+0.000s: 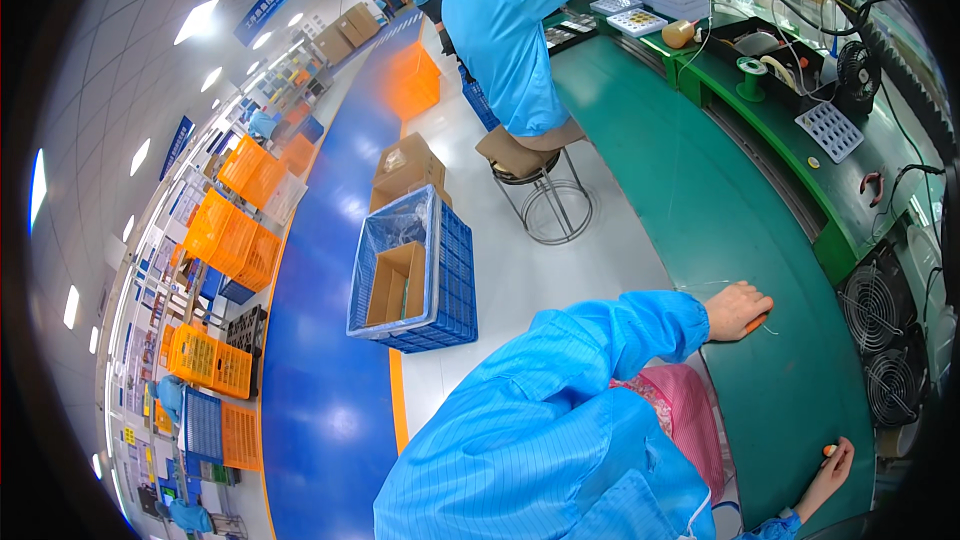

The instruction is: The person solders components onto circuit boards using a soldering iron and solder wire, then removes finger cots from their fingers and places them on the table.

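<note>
Left hand (738, 312) is curled, right hand (832, 472) half-curled.

Factory workshop, by its long green workbench (640, 130), orange crates (215, 230) and blue-smocked co-workers (505, 50)

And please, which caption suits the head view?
Left hand and right hand at a green bench, a seated co-worker beyond.

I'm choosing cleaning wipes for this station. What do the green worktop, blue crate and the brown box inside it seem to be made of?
Green worktop: satin, perhaps a rubber or vinyl mat, given its soft sheen. Blue crate: probably moulded plastic, slightly glossy, with gridded walls. Brown box: likely cardboard, matt, plain tan panels.
</note>
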